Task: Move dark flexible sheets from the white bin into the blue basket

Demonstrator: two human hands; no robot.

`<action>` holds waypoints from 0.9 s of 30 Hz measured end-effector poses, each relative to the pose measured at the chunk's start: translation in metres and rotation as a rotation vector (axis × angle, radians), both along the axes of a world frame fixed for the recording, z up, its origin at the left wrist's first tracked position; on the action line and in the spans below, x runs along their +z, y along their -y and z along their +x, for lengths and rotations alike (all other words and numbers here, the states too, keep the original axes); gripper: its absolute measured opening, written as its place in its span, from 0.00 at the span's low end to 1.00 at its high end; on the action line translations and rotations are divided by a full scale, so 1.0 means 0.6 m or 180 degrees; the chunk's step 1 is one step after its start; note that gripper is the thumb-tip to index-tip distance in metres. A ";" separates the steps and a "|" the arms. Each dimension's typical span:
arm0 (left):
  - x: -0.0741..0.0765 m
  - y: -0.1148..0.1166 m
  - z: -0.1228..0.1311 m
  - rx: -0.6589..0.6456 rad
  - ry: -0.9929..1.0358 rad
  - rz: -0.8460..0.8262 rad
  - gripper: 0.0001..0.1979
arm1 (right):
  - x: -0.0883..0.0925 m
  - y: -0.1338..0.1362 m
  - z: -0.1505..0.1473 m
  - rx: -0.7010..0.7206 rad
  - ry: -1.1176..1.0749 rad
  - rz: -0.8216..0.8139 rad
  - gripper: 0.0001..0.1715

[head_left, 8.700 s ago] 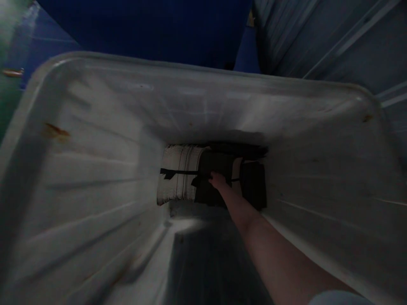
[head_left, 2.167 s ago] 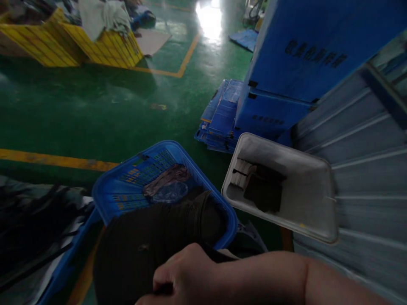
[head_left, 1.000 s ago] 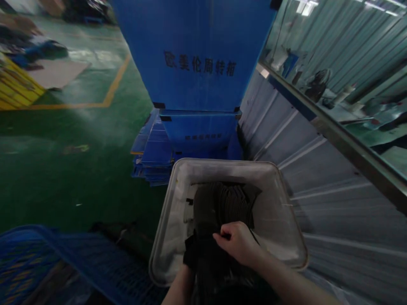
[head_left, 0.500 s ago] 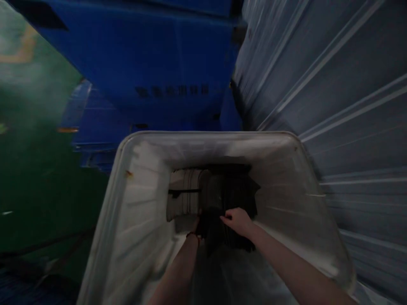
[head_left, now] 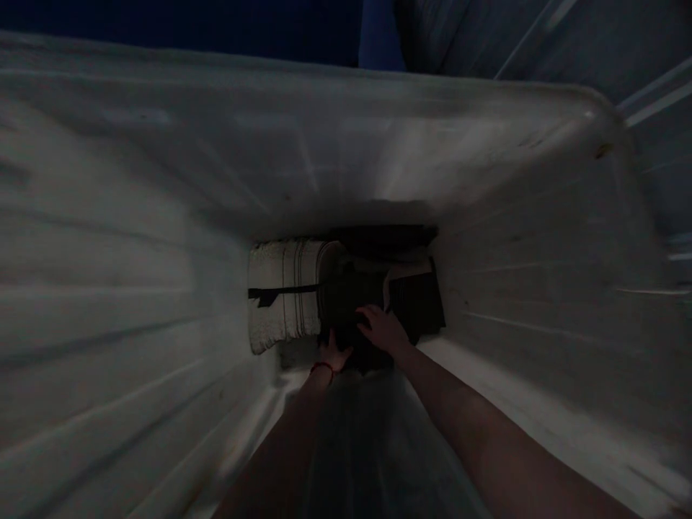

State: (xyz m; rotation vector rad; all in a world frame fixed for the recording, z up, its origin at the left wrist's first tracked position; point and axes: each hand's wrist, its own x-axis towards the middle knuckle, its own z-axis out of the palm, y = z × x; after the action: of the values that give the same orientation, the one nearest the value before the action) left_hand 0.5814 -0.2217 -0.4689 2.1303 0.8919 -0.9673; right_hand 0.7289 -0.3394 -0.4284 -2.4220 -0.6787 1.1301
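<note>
Deep inside a white plastic bin, both my hands are on a dark, cloth-like pile (head_left: 351,295). My left hand (head_left: 334,353), with a red band at the wrist, has its fingers spread at the pile's near left edge. Further right, my right hand (head_left: 383,330) lies on the dark material with its fingers stretched out. Left of the pile is a bundle of white folded cloth (head_left: 284,317) with dark stripes, tied by a black strip (head_left: 264,294). Dim light hides the fine detail of the dark pieces.
High walls of the white bin (head_left: 335,137) surround my arms, its far rim running across the top. Beyond it are a dark blue surface (head_left: 189,29) and, at upper right, a grey ribbed surface (head_left: 659,101).
My view has moved down into the bin, so it fills the picture. My right hand has opened out of a pinch onto the dark pile; my left fingers now show, spread.
</note>
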 end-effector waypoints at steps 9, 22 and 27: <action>-0.003 0.020 -0.013 -0.0780 0.0820 0.0438 0.35 | -0.099 -0.010 0.057 -0.1528 0.0316 -0.0895 0.68; 0.025 0.067 0.054 -0.1180 0.0829 -0.0093 0.27 | -0.103 0.016 0.072 -0.1990 0.0412 -0.1177 0.71; 0.029 0.138 0.080 -0.1323 0.0836 -0.0289 0.33 | -0.102 0.031 0.100 -0.2408 0.0579 -0.1651 0.76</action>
State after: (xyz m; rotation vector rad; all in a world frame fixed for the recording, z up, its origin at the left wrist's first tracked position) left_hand 0.6297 -0.3043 -0.4513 2.3416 0.2759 -0.8727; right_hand 0.7889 -0.3578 -0.4893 -2.8130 0.5459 0.8204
